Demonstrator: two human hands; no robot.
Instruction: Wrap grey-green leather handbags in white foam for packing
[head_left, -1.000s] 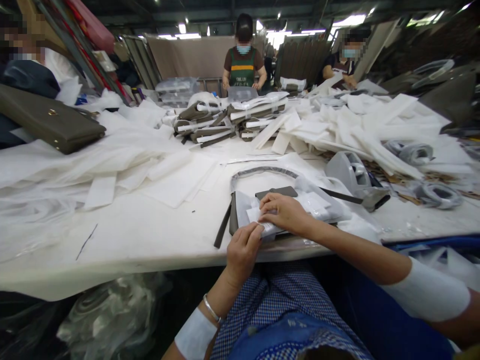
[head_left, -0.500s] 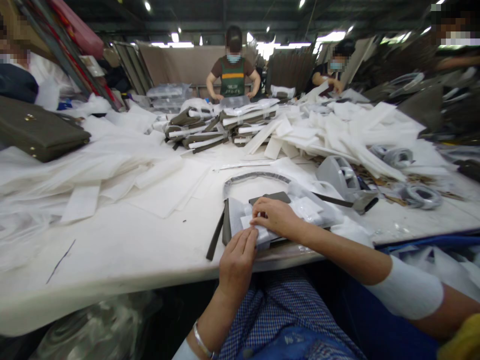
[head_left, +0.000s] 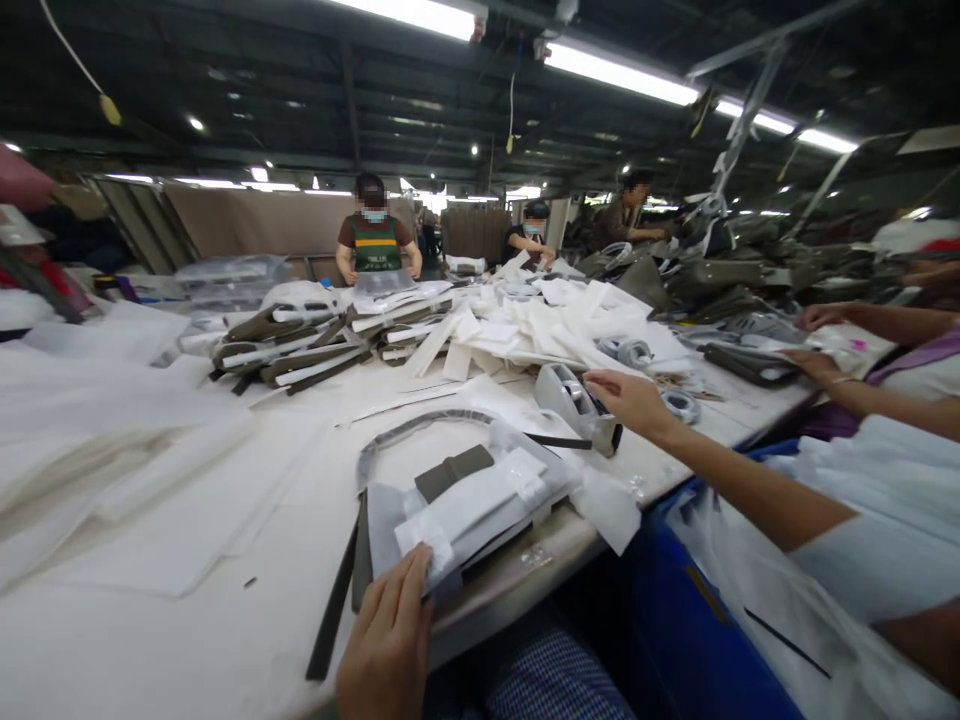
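Note:
A dark olive handbag [head_left: 454, 472] lies on the table, its body partly covered by white wrapping sheet [head_left: 480, 500] with clear tape on it. The curved handle [head_left: 420, 428], wrapped in greyish film, arches away from me. At the bag's near left corner, my left hand [head_left: 390, 625] grips the edge, fingers together on top; its thumb is mostly hidden. My right hand [head_left: 630, 400] is stretched out to the grey tape dispenser [head_left: 562, 395], fingers extended at its right side. Whether they touch the tape is unclear.
Stacked olive bags [head_left: 292, 345] and a heap of white sheets [head_left: 540, 320] lie farther back. More sheets [head_left: 135, 450] spread at left. Tape rolls [head_left: 679, 405] sit beyond my right hand. A blue bin [head_left: 697, 600] stands right of the table edge; a co-worker's hands [head_left: 817, 345] are beyond.
My right hand has left the white wrapping and moved right to the tape dispenser. My left hand stays at the bag's near edge. The view has tilted up and turned right.

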